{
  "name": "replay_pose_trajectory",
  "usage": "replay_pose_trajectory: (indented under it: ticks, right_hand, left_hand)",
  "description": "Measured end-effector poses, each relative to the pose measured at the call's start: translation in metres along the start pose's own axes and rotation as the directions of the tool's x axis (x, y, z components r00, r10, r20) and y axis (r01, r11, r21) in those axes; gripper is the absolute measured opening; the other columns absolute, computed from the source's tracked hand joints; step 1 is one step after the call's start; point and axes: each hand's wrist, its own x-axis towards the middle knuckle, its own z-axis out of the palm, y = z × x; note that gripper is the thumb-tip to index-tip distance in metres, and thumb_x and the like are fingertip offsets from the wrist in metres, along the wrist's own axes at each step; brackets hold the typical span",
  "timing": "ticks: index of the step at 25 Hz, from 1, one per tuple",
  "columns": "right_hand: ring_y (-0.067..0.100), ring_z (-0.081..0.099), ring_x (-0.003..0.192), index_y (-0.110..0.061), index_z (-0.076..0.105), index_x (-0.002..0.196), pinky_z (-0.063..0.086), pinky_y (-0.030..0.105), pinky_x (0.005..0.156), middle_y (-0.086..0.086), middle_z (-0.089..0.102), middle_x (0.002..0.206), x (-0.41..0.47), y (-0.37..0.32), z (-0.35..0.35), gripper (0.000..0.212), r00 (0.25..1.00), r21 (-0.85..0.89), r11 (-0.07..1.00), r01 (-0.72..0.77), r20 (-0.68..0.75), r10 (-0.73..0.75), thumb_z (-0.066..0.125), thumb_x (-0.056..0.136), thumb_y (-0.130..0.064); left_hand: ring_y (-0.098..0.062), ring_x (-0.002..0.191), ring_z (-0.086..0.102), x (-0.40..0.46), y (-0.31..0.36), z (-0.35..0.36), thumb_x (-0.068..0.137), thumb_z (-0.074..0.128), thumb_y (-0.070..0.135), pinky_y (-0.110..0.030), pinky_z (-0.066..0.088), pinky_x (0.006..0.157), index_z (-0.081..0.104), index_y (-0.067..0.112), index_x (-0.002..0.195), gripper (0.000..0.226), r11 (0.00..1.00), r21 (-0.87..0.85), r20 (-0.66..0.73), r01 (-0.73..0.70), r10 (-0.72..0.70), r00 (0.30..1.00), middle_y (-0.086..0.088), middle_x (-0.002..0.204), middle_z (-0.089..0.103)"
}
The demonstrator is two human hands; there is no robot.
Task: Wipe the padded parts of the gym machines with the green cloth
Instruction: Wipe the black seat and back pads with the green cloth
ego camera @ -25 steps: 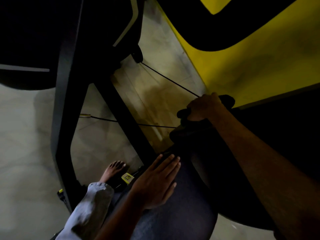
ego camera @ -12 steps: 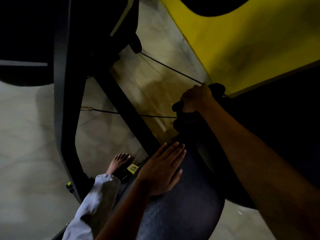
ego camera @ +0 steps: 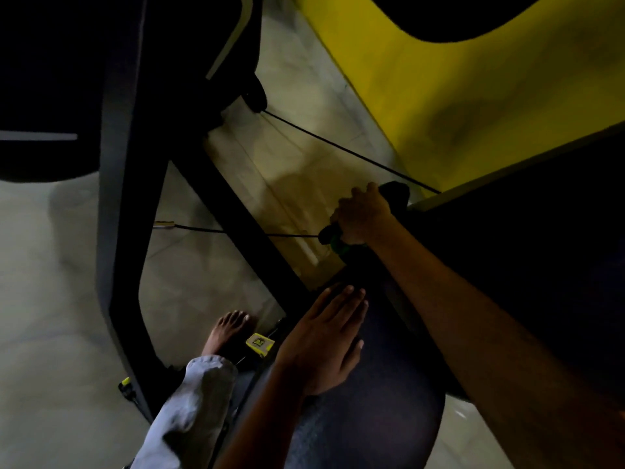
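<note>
While left hand [ego camera: 324, 340] lies flat on dark pad [ego camera: 372, 418], right hand [ego camera: 363, 214] grips green cloth [ego camera: 336, 243] at pad's far edge.

Clearance: restricted around the pad end.
Black frame strut [ego camera: 243, 231] and two taut cables [ego camera: 338, 147] cross the open floor [ego camera: 50, 299] on the left; yellow panel [ego camera: 456, 96] blocks the right.

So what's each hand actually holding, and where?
Right hand grips the bunched green cloth against a dark part. Left hand rests flat on the dark pad, holding nothing.
</note>
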Motion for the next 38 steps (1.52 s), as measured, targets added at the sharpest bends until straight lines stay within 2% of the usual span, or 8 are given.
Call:
replay_pose_trajectory:
  ticks: [5,9,15,20,25,30,36,38]
  right_hand:
    - [0.032,0.037,0.124,-0.028,0.051,0.130,0.026,0.048,0.101,0.004,0.043,0.134,-0.099,0.019,-0.019,0.034,0.925,0.071,0.984,-0.164,-0.334,0.179,0.043,0.097,-0.030]
    - [0.030,0.041,0.101,-0.029,0.062,0.118,0.026,0.041,0.077,0.008,0.057,0.121,-0.206,0.080,-0.007,0.039,0.395,0.297,0.852,-0.431,-0.787,0.474,0.043,0.084,-0.035]
    - [0.033,0.038,0.106,-0.028,0.050,0.136,0.029,0.044,0.080,0.013,0.051,0.136,-0.346,0.175,0.007,0.048,-0.053,0.518,0.580,-0.629,-0.773,0.632,0.051,0.090,-0.040]
    - [0.034,0.039,0.108,-0.031,0.045,0.139,0.030,0.044,0.084,0.008,0.037,0.142,-0.346,0.176,0.035,0.056,-0.108,0.566,0.522,-0.638,-0.737,0.667,0.050,0.085,-0.041]
    - [0.033,0.046,0.102,-0.033,0.044,0.134,0.033,0.044,0.081,0.005,0.038,0.139,-0.325,0.120,0.098,0.048,0.120,0.381,0.635,-0.672,-0.790,0.601,0.043,0.085,-0.032]
    - [0.033,0.046,0.112,-0.034,0.046,0.139,0.034,0.044,0.086,0.008,0.043,0.145,-0.368,0.182,0.064,0.045,-0.296,0.666,0.354,-0.657,-0.659,0.691,0.047,0.095,-0.041]
    - [0.034,0.046,0.121,-0.035,0.044,0.139,0.035,0.044,0.089,0.004,0.027,0.154,-0.348,0.116,0.134,0.044,0.053,0.436,0.581,-0.687,-0.767,0.639,0.046,0.095,-0.037]
    - [0.033,0.045,0.124,-0.035,0.043,0.139,0.034,0.046,0.090,0.003,0.028,0.154,-0.367,0.129,0.134,0.044,0.036,0.420,0.583,-0.696,-0.790,0.612,0.047,0.096,-0.036]
  left_hand:
    - [-0.023,0.136,0.036,-0.004,-0.001,0.005,0.096,0.032,0.039,-0.039,0.026,0.107,0.052,0.006,0.135,0.055,0.999,-0.018,0.016,-0.043,0.044,0.999,-0.010,0.143,0.047]
    - [-0.019,0.132,0.043,0.012,0.009,-0.017,0.094,0.031,0.037,-0.029,0.015,0.113,0.024,0.015,0.150,0.060,0.986,-0.164,-0.034,-0.035,0.030,0.999,0.004,0.158,0.019]
    - [-0.018,0.137,0.035,0.188,0.121,-0.209,0.098,0.039,0.028,-0.024,0.033,0.104,0.037,0.007,0.144,0.050,0.914,-0.252,-0.436,-0.317,0.185,0.881,-0.007,0.151,0.035]
    - [-0.021,0.135,0.038,0.256,0.149,-0.273,0.087,0.036,0.012,-0.029,0.046,0.094,0.038,0.003,0.142,0.056,0.865,-0.057,-0.371,-0.499,0.446,0.814,-0.005,0.158,0.021]
    - [-0.015,0.145,0.022,0.271,0.142,-0.297,0.097,0.044,0.017,-0.030,0.041,0.104,0.016,0.013,0.152,0.062,0.723,0.073,-0.268,-0.687,0.678,0.685,0.001,0.161,0.007]
    - [-0.020,0.147,0.012,0.300,0.181,-0.296,0.084,0.034,-0.001,-0.033,0.022,0.117,0.023,0.003,0.149,0.067,0.720,0.106,-0.325,-0.686,0.677,0.660,-0.008,0.158,0.017]
    - [-0.026,0.146,0.014,0.297,0.191,-0.280,0.099,0.035,0.015,-0.045,0.021,0.117,0.021,0.002,0.149,0.054,0.777,0.188,-0.406,-0.601,0.619,0.672,-0.013,0.157,0.021]
    - [-0.027,0.147,0.011,0.292,0.190,-0.279,0.099,0.039,0.017,-0.046,0.016,0.118,0.021,0.003,0.150,0.056,0.715,0.303,-0.336,-0.630,0.699,0.632,-0.012,0.158,0.017]
